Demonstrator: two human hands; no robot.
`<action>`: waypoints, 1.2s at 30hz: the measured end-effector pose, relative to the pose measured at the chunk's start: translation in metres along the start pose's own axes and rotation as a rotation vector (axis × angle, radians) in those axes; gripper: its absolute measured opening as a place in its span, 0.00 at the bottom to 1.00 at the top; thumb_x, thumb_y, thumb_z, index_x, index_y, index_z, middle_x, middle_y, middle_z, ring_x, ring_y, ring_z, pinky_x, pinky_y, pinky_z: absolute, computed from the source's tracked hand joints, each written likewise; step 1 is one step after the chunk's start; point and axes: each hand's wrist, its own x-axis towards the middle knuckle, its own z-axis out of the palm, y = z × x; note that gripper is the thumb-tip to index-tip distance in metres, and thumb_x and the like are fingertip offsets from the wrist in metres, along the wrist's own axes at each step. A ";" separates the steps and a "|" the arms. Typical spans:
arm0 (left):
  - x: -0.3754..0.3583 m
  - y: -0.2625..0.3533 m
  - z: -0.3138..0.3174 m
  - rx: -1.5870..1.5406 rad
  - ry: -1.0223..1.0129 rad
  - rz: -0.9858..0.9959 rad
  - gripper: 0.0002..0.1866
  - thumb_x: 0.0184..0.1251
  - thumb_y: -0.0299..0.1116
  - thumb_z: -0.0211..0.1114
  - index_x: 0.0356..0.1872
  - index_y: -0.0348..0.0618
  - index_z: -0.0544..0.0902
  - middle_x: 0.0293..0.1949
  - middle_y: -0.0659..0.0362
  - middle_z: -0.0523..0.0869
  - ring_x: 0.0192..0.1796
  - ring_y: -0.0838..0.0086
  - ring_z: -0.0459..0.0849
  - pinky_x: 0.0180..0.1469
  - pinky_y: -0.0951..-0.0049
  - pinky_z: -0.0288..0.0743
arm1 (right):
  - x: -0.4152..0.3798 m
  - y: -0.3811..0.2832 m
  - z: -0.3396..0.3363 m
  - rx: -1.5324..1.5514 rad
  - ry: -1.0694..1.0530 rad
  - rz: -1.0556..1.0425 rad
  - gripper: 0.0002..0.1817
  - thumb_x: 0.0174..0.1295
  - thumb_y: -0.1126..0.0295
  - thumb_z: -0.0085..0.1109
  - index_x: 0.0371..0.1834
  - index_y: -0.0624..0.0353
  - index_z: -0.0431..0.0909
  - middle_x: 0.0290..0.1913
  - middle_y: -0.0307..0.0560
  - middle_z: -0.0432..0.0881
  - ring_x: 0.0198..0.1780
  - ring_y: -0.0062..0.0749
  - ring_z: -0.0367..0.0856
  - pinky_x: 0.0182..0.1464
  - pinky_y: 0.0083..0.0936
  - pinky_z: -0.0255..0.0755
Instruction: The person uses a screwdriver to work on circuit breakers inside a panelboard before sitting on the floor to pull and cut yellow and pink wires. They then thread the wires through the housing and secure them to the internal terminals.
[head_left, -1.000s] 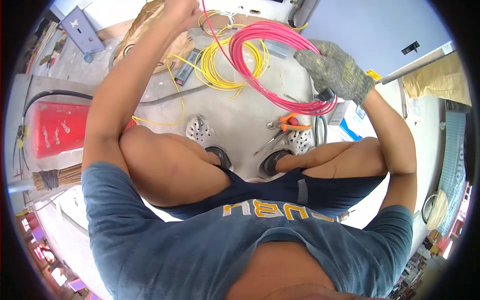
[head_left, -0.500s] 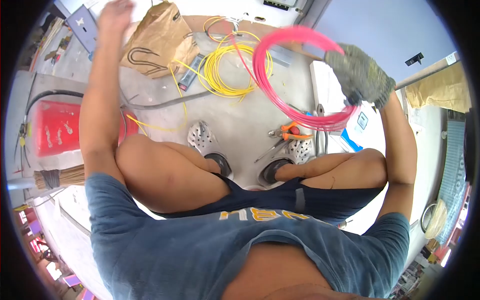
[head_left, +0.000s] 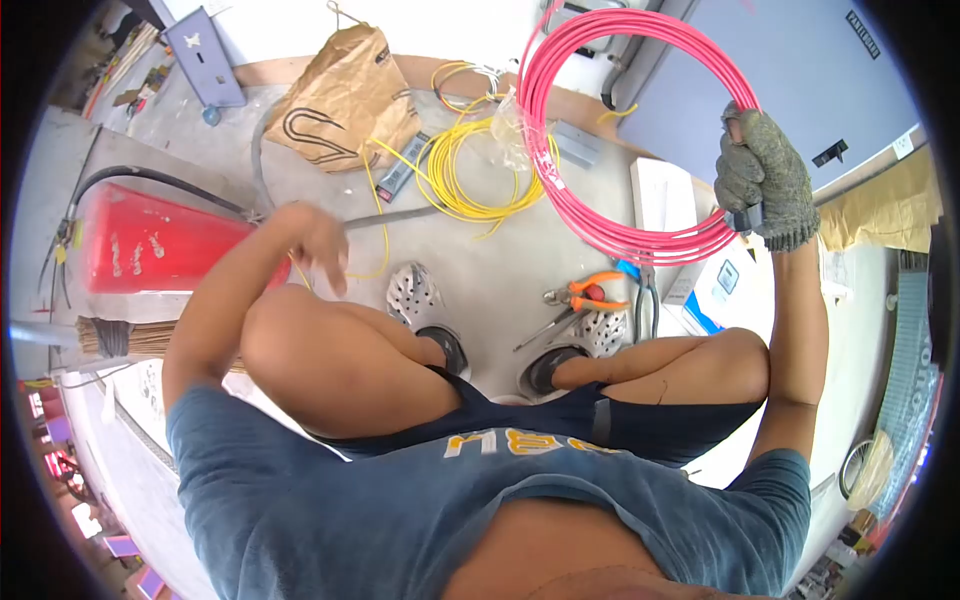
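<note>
My right hand [head_left: 768,180], in a dark grey-green fingerless work glove, is closed around the side of a coil of pinkish-red wire [head_left: 575,205]. The coil hangs as a large ring above the floor, to the left of the glove. A piece of clear plastic wrap [head_left: 512,132] shows at its left side. My bare left hand [head_left: 318,242] is over my left knee, slightly blurred, with its fingers stretched downward and nothing visible in them. Near it a thin yellow wire runs from a coil of yellow wire [head_left: 470,200] lying on the floor.
A brown paper bag [head_left: 345,105] stands beside the yellow coil. Orange-handled pliers [head_left: 590,290] lie by my right shoe. On the left lies a red fire extinguisher [head_left: 160,245] with a black hose. A large grey panel [head_left: 760,70] is at the upper right.
My left hand has dropped from the top left to above my left knee. My right hand has shifted slightly to the right, and the pinkish-red coil has swung more upright.
</note>
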 end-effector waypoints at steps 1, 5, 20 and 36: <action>-0.008 0.001 0.014 -0.005 0.013 -0.004 0.33 0.43 0.53 0.79 0.49 0.42 0.85 0.41 0.53 0.86 0.33 0.69 0.85 0.33 0.69 0.80 | 0.004 -0.001 -0.005 -0.003 -0.009 -0.011 0.14 0.69 0.55 0.57 0.39 0.53 0.72 0.16 0.28 0.62 0.14 0.15 0.58 0.16 0.17 0.55; -0.004 -0.032 0.021 -0.038 0.594 0.197 0.49 0.49 0.56 0.76 0.71 0.43 0.66 0.58 0.46 0.80 0.58 0.62 0.81 0.59 0.66 0.75 | 0.010 -0.004 -0.002 0.152 -0.112 -0.074 0.13 0.74 0.55 0.49 0.40 0.53 0.68 0.16 0.29 0.61 0.12 0.15 0.56 0.14 0.19 0.56; -0.103 0.157 -0.023 -0.011 1.156 0.918 0.24 0.68 0.53 0.59 0.32 0.40 0.86 0.28 0.45 0.85 0.33 0.55 0.86 0.38 0.57 0.77 | 0.007 -0.004 0.032 0.170 0.064 -0.028 0.12 0.71 0.55 0.53 0.34 0.49 0.69 0.16 0.25 0.60 0.15 0.14 0.58 0.19 0.16 0.57; -0.014 0.141 -0.043 -1.340 0.299 0.821 0.31 0.66 0.57 0.62 0.58 0.41 0.76 0.55 0.54 0.81 0.62 0.62 0.74 0.68 0.58 0.61 | 0.020 0.018 0.013 0.578 -0.663 -0.139 0.16 0.75 0.54 0.44 0.38 0.52 0.75 0.22 0.35 0.72 0.20 0.23 0.75 0.35 0.34 0.82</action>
